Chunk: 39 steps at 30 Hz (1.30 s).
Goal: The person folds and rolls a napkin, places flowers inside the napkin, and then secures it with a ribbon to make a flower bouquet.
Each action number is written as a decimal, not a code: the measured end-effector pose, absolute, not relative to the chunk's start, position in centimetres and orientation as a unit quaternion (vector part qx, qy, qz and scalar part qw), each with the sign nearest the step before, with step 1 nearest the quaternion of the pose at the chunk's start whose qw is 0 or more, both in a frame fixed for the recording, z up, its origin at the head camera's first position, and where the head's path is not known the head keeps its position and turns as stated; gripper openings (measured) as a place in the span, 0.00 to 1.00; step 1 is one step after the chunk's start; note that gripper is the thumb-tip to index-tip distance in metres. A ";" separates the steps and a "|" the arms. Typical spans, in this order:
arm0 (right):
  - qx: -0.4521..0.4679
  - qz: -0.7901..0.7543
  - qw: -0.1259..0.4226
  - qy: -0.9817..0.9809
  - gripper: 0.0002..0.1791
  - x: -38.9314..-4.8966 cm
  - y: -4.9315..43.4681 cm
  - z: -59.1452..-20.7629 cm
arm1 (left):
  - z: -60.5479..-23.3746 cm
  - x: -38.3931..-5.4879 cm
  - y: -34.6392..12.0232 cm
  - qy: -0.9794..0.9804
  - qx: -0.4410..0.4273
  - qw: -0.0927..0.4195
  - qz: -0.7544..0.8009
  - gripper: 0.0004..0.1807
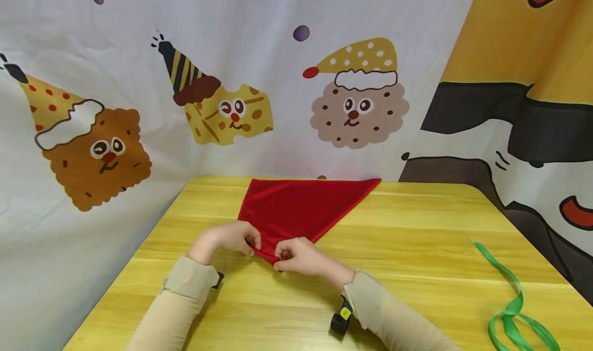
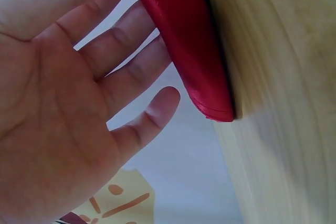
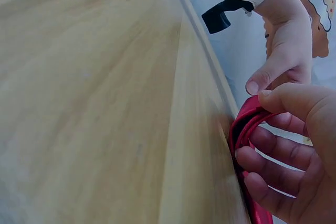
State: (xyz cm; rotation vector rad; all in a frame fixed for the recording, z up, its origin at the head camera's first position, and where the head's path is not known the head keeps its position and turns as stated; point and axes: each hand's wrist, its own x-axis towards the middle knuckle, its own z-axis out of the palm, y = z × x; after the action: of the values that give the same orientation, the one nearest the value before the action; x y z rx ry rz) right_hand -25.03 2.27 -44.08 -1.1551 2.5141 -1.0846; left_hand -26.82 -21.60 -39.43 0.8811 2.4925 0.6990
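Pinching, with left hand [image 1: 231,237] and right hand [image 1: 303,257], the near edge of a red cloth [image 1: 296,207], otherwise laid flat across the far part of the tabletop [image 1: 417,227], with curled layers visible in the right wrist view. Apparently at an early stage of rolling or folding, with only that near edge turned over. Next, by judgement, calling for an even grip at both places and a further turn toward the far edge, kept tight and straight, leaving aside the green ribbon [image 1: 514,306] lying well apart at the right.
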 end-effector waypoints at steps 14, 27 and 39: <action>-0.407 -0.331 0.056 0.849 0.09 -24.8 2.1 -43.8 | -39.6 -27.0 -21.5 0.897 0.325 0.197 0.223 0.08; -0.362 -0.371 0.085 0.851 0.06 -25.2 2.3 -43.7 | -39.1 -27.0 -21.4 0.897 0.334 0.163 0.240 0.09; -0.271 -0.502 0.144 0.809 0.02 -26.4 3.1 -44.3 | -38.2 -28.4 -19.7 0.914 0.316 0.120 0.225 0.08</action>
State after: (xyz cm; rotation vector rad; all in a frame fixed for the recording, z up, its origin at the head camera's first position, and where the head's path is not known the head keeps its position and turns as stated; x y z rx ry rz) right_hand -26.37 3.10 -44.29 -0.7825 2.3317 -1.4459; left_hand -28.35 -19.69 -38.18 0.9242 2.6708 0.6582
